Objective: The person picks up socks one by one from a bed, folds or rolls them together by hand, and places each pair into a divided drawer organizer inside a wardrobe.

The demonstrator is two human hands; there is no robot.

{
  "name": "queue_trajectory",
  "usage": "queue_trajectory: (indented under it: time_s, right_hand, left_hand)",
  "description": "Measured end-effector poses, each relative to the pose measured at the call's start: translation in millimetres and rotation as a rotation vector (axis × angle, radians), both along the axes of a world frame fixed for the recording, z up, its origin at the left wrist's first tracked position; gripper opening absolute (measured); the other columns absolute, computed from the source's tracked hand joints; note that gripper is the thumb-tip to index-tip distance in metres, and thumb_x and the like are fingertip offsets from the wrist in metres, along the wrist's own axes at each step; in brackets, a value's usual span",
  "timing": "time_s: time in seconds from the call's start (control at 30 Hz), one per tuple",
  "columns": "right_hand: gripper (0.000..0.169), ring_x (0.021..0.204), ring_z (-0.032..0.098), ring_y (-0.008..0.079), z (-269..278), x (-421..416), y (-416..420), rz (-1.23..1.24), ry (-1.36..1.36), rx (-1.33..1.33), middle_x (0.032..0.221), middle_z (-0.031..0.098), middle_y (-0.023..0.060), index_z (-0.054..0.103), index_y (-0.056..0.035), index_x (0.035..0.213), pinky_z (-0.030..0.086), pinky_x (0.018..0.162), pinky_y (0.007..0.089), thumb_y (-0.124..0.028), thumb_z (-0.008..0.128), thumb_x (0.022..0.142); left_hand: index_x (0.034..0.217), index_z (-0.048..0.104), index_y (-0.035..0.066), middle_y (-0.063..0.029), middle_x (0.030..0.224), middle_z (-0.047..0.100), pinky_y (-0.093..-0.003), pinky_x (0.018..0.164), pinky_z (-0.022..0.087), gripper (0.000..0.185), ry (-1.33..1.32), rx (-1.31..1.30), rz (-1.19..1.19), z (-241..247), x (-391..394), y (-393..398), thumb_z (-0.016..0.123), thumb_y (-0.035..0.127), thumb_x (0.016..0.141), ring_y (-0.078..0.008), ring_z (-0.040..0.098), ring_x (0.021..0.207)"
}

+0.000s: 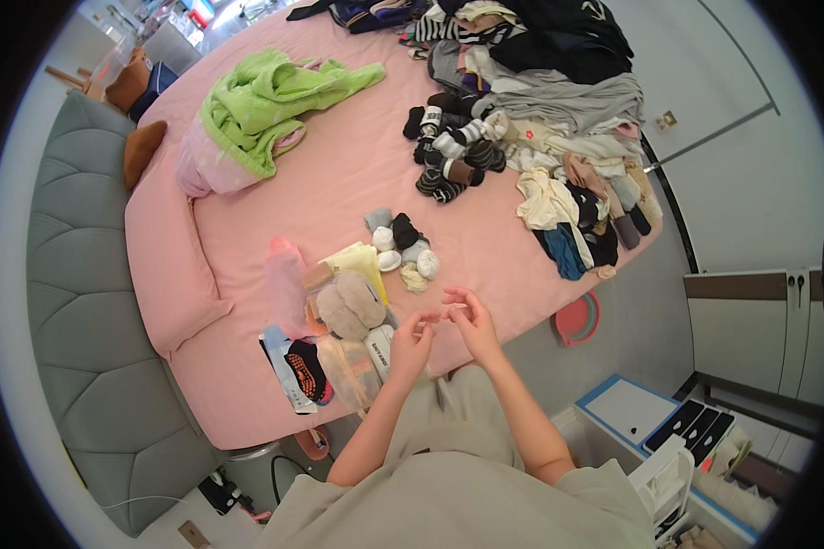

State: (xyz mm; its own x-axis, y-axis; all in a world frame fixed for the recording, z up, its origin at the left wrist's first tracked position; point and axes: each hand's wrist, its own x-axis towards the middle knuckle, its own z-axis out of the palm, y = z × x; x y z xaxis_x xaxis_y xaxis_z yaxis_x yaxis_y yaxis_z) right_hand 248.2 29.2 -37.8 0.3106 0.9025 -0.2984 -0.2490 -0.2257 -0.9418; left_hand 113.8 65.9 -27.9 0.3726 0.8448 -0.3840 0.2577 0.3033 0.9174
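My left hand [413,343] and my right hand [474,328] meet at the fingertips over the near edge of the pink bed sheet [357,171]. Their fingers are bent; whether something thin or see-through is between them cannot be made out. Just beyond lies a group of rolled socks [406,237] in white, grey, black and cream. Left of my left hand is a fluffy beige item [350,305], beside a white case with writing [380,348]. A clear pouch [349,370] and black socks with orange grip dots [307,370] lie nearer the bed's edge.
Dark and striped rolled socks [456,147] lie farther off, by a large heap of clothes [556,96]. A green blanket [261,110] and pink pillow [168,267] are leftward. A red collapsible basin [578,318] is on the floor, with a drawer unit [628,412] at right.
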Motion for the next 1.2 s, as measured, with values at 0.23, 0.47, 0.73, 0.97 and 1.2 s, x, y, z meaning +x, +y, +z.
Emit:
queue_trajectory:
  time_s: [0.23, 0.47, 0.73, 0.97, 1.2]
  right_hand:
    - [0.031, 0.079, 0.057, 0.0092, -54.8, 8.6, 31.2, 0.141, 0.013, -0.117, 0.101, 0.056, 0.0055, 0.051, -0.0037, 0.117, 0.046, 0.075, 0.0224, -0.003, 0.048, 0.086]
    - [0.029, 0.077, 0.057, 0.0091, -110.7, 29.7, 68.6, 0.181, 0.016, -0.194, 0.100, 0.056, 0.0055, 0.053, -0.0040, 0.115, 0.047, 0.072, 0.0214, -0.003, 0.048, 0.086]
    - [0.034, 0.080, 0.059, 0.0187, -164.9, 47.2, 108.9, 0.272, -0.429, -0.147, 0.103, 0.056, 0.0106, 0.052, -0.0047, 0.116, 0.049, 0.073, 0.0285, -0.006, 0.051, 0.082]
    - [0.035, 0.089, 0.058, 0.0289, -202.3, 63.0, 149.9, 0.308, -0.635, -0.243, 0.104, 0.056, 0.0132, 0.054, -0.0116, 0.112, 0.047, 0.077, 0.0385, -0.019, 0.058, 0.078]
    - [0.029, 0.086, 0.058, 0.0276, -231.4, 64.5, 155.2, 0.439, -0.678, -0.228, 0.092, 0.060, 0.0126, 0.057, -0.0109, 0.106, 0.047, 0.071, 0.0370, -0.021, 0.061, 0.078]
  left_hand:
    - [0.102, 0.059, 0.001, -0.0057, 0.093, 0.064, -0.0225, 0.058, 0.046, 0.021, 0.118, -0.067, 0.057, -58.8, 8.1, 22.3, 0.048, 0.002, 0.084, -0.0125, 0.061, 0.072]
    - [0.106, 0.057, 0.001, -0.0068, 0.096, 0.062, -0.0241, 0.061, 0.047, 0.025, 0.185, -0.024, 0.104, -130.5, 25.3, 44.5, 0.047, 0.002, 0.083, -0.0129, 0.061, 0.074]
    - [0.126, 0.043, 0.007, -0.0058, 0.117, 0.051, -0.0297, 0.065, 0.049, 0.039, -0.110, -0.667, 0.426, -188.0, 42.0, 83.3, 0.047, 0.015, 0.088, -0.0169, 0.061, 0.080]
    - [0.128, 0.036, 0.007, -0.0052, 0.115, 0.050, -0.0278, 0.063, 0.043, 0.048, -0.014, -0.693, 0.496, -195.3, 58.2, 113.3, 0.051, 0.025, 0.086, -0.0176, 0.060, 0.088]
    - [0.110, 0.048, 0.010, -0.0028, 0.103, 0.054, -0.0261, 0.061, 0.040, 0.029, -0.171, -0.774, 0.557, -213.1, 54.5, 112.9, 0.051, 0.025, 0.085, -0.0182, 0.060, 0.091]
